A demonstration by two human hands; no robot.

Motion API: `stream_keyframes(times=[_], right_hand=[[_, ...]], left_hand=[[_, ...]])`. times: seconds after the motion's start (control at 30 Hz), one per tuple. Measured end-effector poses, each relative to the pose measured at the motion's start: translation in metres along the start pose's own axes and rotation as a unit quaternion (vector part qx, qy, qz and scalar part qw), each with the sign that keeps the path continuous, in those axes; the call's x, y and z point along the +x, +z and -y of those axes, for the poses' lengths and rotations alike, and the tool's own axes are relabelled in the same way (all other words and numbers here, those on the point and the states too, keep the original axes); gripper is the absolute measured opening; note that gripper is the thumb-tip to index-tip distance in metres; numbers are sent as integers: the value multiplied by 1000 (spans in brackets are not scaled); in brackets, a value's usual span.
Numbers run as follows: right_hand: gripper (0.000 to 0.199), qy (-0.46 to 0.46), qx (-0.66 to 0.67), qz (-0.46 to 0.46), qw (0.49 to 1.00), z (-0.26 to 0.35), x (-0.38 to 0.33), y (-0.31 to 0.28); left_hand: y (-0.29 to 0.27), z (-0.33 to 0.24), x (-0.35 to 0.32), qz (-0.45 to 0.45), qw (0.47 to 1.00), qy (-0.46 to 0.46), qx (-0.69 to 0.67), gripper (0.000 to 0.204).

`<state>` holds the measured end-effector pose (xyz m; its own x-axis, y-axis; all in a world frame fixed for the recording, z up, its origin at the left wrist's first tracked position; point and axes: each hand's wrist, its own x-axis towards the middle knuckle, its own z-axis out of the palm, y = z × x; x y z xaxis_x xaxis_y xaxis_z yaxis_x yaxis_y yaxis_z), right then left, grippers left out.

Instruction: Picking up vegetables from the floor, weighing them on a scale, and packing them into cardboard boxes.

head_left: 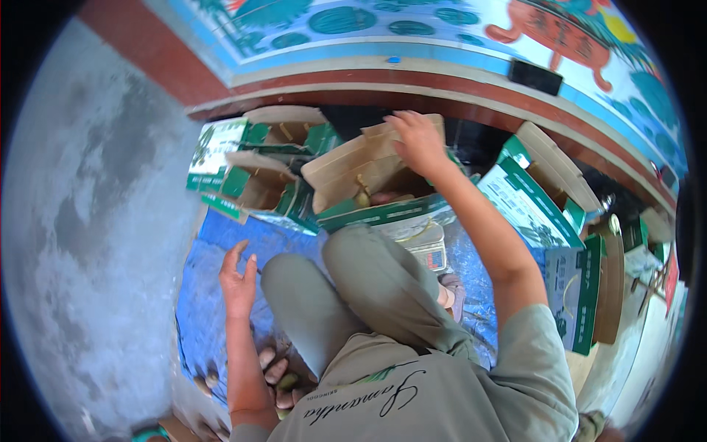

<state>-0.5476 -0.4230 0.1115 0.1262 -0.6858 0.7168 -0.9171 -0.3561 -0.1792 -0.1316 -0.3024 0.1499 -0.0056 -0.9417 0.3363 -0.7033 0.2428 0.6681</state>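
Observation:
My right hand point(420, 144) reaches over the middle carton, its fingers stretched out against the raised brown flap point(379, 144). That green-printed cardboard carton point(383, 215) stands upright with its flaps up, just beyond my knees. Inside it lie a few roundish pieces of produce point(381, 197), reddish and yellowish; the rest of its contents is hidden. Over the blue tarp, left of my knees, my left hand point(239, 283) hangs empty with its thumb and fingers apart. Several oval brown and greenish pieces of produce point(274, 370) lie beside my left forearm; I cannot tell their kind.
Two open cartons point(258, 188) stand at the left. More cartons point(534, 199) stand at the right. A scale point(433, 256) sits beyond my right knee on the blue tarp point(210, 295). A painted wall point(353, 51) runs behind the cartons.

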Motion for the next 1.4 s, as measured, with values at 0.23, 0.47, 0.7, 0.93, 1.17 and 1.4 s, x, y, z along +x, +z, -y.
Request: stream_keyframes(times=[0.23, 0.47, 0.7, 0.93, 1.17, 1.4], right_hand=[[32, 104, -143, 213, 961, -10, 20, 29], [16, 53, -147, 273, 949, -19, -16, 18], [14, 21, -143, 242, 959, -26, -44, -30], [7, 148, -122, 119, 974, -63, -116, -121], [12, 283, -182, 97, 937, -52, -208, -235], [14, 415, -279, 186, 846, -27, -310, -322]], left_hand=[[87, -57, 49, 228, 960, 143, 71, 44], [137, -56, 66, 294, 936, 132, 144, 19], [140, -82, 57, 256, 920, 225, 194, 18], [153, -169, 52, 249, 860, 418, 153, 21], [194, -226, 32, 297, 804, 511, 72, 18], [291, -243, -52, 405, 714, 565, -81, 7]])
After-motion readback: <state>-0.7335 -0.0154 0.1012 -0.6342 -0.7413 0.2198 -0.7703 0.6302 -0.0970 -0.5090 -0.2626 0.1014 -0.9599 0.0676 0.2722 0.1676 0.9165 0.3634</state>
